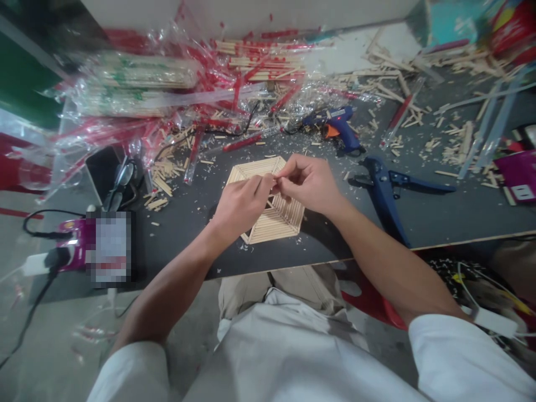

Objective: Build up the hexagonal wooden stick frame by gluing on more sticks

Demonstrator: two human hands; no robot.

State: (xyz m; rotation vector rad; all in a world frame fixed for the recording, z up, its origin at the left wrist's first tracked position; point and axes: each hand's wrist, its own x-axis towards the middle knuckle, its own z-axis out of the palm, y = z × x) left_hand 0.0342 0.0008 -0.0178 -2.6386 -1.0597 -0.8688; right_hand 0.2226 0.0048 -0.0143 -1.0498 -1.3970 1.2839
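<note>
A hexagonal panel of thin wooden sticks (274, 228) lies on the dark tabletop, with a small dark gap showing near its middle. Over its upper half, my left hand (247, 201) and my right hand (310, 181) meet, fingertips pinched together. Whatever sits between the fingers is too small and hidden to make out. Behind my right hand lies a blue glue gun (345, 125) with an orange trigger. To the right rests a blue hand cutter (385, 187), its handles spread apart.
Plastic-wrapped stick bundles (138, 84) and loose wrappers pile up at the back left. Cut stick pieces (163, 176) are scattered widely. Glasses (121, 181) and a phone (111, 248) lie on the left, beside a purple power strip (77, 243). The table's front edge (318, 262) is near my lap.
</note>
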